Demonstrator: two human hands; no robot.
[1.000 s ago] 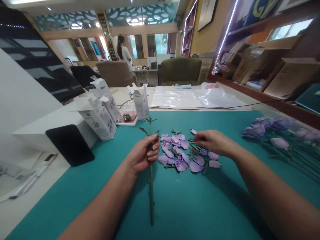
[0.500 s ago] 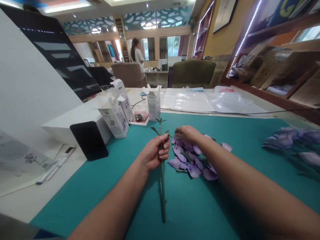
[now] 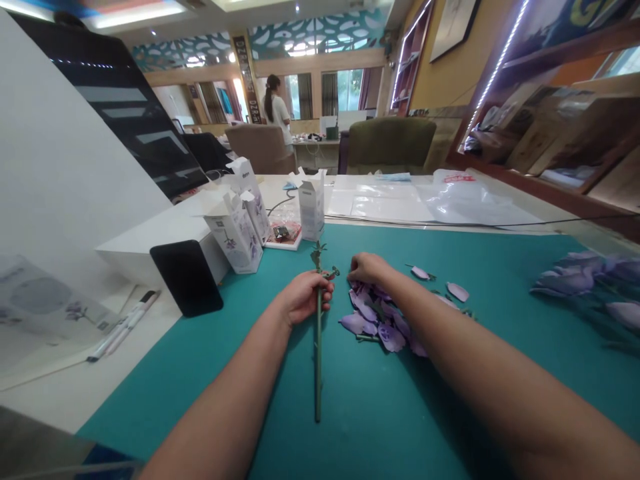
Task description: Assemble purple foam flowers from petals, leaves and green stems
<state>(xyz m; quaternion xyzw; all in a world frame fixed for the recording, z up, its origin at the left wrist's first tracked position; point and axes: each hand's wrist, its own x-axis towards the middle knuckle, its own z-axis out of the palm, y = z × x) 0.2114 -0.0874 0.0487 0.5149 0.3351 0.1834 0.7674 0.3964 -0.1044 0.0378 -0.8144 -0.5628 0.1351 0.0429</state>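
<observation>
Teal mat: left fingers clasp green stem; right fingers touch petals, grip unclear.

Reference point: the olive armchair. Left of it stands a tan armchair. Behind it, curtained windows admit daylight. To its right, a yellow wall carries a framed picture, and nearer on that side are wooden shelves edged by a lit LED strip. Above it, a teal perforated ceiling panel shows lights behind its openings. Far left of it, a black panel rises beside a white wall.
</observation>
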